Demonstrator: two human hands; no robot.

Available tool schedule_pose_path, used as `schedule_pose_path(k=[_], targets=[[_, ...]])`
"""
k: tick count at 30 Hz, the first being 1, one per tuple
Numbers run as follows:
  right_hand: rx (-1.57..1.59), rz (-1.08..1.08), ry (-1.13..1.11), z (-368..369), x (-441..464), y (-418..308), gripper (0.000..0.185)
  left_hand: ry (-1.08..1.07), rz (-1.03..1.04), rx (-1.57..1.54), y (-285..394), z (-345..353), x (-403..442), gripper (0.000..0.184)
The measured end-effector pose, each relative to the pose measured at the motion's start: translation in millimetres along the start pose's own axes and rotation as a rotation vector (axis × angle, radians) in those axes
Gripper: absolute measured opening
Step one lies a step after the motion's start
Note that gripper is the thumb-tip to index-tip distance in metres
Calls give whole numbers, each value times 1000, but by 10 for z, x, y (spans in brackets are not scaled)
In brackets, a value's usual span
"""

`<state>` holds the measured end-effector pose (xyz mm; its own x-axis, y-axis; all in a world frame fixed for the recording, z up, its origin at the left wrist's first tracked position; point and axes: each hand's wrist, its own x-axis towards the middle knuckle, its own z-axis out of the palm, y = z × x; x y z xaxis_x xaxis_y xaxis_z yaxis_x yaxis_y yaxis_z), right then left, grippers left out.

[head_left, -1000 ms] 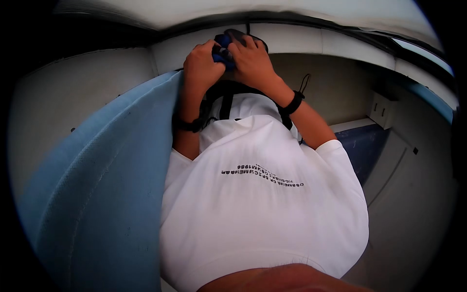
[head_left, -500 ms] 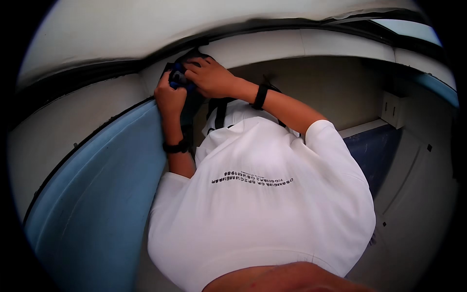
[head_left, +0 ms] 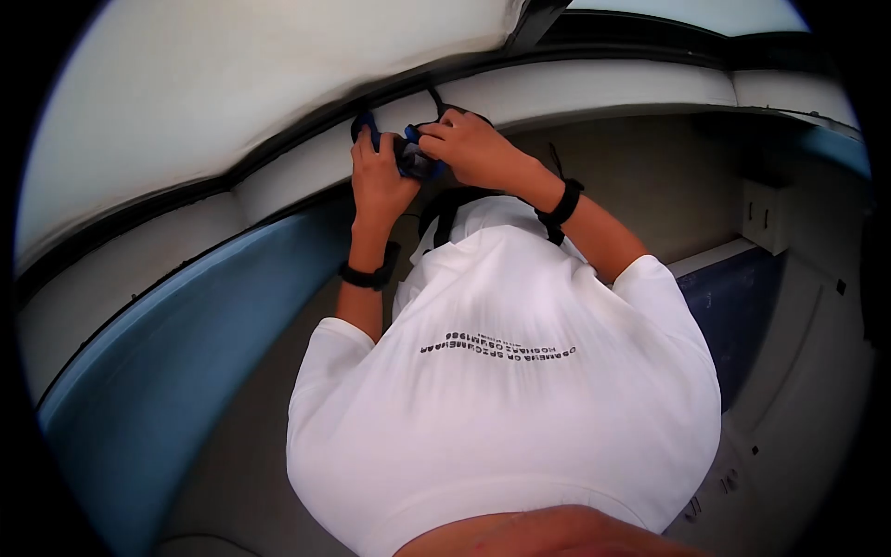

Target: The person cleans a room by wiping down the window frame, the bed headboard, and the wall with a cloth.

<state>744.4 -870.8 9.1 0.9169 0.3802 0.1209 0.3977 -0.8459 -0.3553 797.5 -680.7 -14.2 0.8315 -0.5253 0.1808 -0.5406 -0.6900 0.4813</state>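
Note:
A black-and-blue item with a greyish middle is held out in front of my chest, by the white ledge; its kind I cannot make out. My left hand grips its left side, fingers pointing away from me and a dark blue part showing by the fingertips. On the other side, my right hand has its fingers closed on the item's edge, near a bright blue bit. A black part of it shows past the right knuckles. Each wrist wears a black band. My fingers hide much of the item.
A white ledge curves along the window, edged by a dark frame. Below it on the left runs a blue panel. To the right are a dark blue surface and a small white box with two slots.
Both hands have shifted to the right in view and sit farther apart, with more of the item showing between them. The view itself has turned slightly.

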Motion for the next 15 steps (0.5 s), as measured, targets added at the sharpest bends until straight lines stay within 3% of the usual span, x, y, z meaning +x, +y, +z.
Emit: schedule_pose_path(k=[1, 3, 8, 12, 15], targets=[[-4, -3, 3, -123, -54, -102, 31, 6, 2, 1, 22, -60, -46, 46], [-58, 124, 275, -389, -216, -310, 29, 25, 72, -221, 72, -205, -176, 40], [-180, 395, 379, -840, -521, -414, 33, 117, 185, -275, 438, -682, -382, 34], [-286, 268, 331, -965, -490, -501, 37, 50, 170, -293, 706, -916, -306, 30], [-112, 213, 224, -867, -328, -428, 38, -13, 43, -313, 553, -927, -373, 28]])
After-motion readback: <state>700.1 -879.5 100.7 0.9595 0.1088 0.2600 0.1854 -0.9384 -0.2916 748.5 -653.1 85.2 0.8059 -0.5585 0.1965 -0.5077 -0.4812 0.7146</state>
